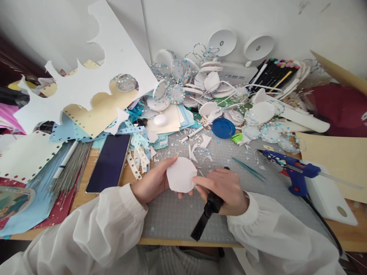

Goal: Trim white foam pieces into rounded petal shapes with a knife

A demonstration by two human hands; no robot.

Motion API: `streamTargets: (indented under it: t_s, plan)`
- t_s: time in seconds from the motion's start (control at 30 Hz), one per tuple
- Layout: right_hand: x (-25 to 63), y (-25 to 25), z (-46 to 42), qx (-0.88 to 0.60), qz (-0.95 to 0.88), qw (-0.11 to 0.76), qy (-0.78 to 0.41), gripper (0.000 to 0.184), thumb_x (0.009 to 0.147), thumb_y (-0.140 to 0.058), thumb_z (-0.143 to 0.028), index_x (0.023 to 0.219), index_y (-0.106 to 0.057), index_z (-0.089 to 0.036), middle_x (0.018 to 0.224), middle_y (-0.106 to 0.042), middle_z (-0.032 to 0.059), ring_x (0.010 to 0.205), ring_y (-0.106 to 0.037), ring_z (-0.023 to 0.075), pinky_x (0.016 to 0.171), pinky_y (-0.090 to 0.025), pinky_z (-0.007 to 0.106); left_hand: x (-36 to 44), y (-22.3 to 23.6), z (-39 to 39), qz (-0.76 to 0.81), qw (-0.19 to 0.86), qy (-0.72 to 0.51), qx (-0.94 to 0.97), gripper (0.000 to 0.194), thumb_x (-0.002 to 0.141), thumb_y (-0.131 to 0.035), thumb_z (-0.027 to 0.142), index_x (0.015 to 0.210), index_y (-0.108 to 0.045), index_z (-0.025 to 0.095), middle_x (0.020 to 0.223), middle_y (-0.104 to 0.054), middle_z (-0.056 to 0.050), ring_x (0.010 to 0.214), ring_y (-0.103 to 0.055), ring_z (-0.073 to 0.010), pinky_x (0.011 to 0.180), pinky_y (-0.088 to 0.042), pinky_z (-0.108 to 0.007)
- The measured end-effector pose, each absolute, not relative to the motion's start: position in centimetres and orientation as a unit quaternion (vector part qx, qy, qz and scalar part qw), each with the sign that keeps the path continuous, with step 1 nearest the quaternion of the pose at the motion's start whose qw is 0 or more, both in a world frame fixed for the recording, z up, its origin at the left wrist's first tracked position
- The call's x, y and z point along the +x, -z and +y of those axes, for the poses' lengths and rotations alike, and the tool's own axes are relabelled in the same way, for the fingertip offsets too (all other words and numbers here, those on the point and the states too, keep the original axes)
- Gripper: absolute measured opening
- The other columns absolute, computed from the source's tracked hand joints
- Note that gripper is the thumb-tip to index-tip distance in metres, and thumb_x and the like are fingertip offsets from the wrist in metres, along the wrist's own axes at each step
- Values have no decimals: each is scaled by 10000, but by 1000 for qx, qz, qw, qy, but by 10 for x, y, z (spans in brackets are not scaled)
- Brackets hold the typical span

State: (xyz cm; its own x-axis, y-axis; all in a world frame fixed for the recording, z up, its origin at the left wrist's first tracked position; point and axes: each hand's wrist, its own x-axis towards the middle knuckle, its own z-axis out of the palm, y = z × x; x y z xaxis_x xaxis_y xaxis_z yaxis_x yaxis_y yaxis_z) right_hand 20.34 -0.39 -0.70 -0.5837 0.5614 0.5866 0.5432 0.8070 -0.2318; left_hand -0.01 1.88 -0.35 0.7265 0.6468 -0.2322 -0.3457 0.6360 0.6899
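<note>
Disc (180, 174), white and with flat cut sides, is between the two hands, above the grey mat (169, 221). Left hand (153, 179) is at its left side: the thumb lies on the upper left edge and the other fingers go under it, some tips showing below, so this hand is closed around the disc only partly, but it has hold of it. Right hand (223, 189) is at the right side, curled closed around a black tool (209, 214); one fingertip is at the lower right edge of the disc, and whether it presses, I cannot tell. Just beyond the disc lie white scraps (205, 141). Farther away is a blue lid (223, 128). To the right are tweezers (249, 170), then a glue gun (298, 170); to the left, a phone (109, 163).
</note>
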Motion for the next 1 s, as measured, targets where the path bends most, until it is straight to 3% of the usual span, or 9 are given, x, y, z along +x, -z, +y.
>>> streamTargets:
  t_s: [0.4, 0.63, 0.87, 1.0]
  plan:
    - [202, 7, -3, -336, -868, 365, -16, 139, 798, -575, -101, 888, -541, -202, 551, -608, -45, 447, -533, 95, 491, -368, 255, -6, 2, 17, 255, 874, -243, 334, 556, 840, -445, 506, 1169, -595, 84, 761, -690, -90, 595, -657, -186, 429, -441, -223]
    - [203, 9, -4, -364, -851, 379, -16, 131, 790, -575, -116, 877, -549, -211, 558, -612, -43, 456, -546, 103, 500, -385, 260, -8, 2, 13, 270, 878, -210, 334, 568, 700, -556, 434, 1158, -604, 103, 764, -701, -80, 604, -664, -201, 474, -440, -228]
    - [202, 5, -5, -361, -854, 375, -15, 131, 787, -560, -113, 867, -537, -214, 536, -596, -40, 430, -526, 110, 482, -370, 272, -10, 6, 12, 258, 869, -181, 382, 575, 629, -595, 340, 1166, -603, 134, 794, -706, -72, 577, -626, -175, 484, -415, -225]
    - [202, 4, -5, -358, -854, 377, -21, 140, 781, -561, -106, 870, -543, -213, 550, -611, -37, 443, -551, 109, 488, -381, 268, -12, 9, 12, 254, 868, -160, 396, 581, 629, -587, 327, 1185, -588, 156, 866, -702, -71, 664, -632, -192, 532, -417, -233]
